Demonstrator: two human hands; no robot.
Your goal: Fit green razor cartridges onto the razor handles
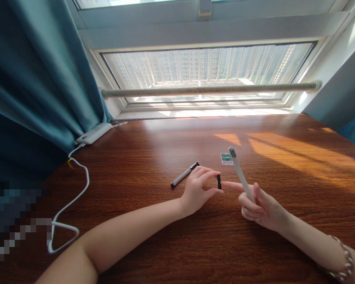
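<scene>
Between the thumb and fingers of my left hand (199, 187) is a small black rectangular piece (219, 182), held upright by its two ends. Its exact kind is too small to make out. My right hand (262, 209) grips a white toothbrush (241, 175) by its lower handle, the grey bristles pointing up and away. The right index finger is stretched out to the black piece, its tip touching it or very close. Just beyond my left hand lies a slim silver stick with black ends (182, 176). A small clear tray with green and black strips (226, 159) sits behind the toothbrush, partly covered.
All this is on a brown wooden table (142, 157). A white power strip (94, 133) with a looping white cable (87, 181) lies at the left, beside a blue curtain (47, 71). A horizontal rail (207, 91) crosses the window behind the table.
</scene>
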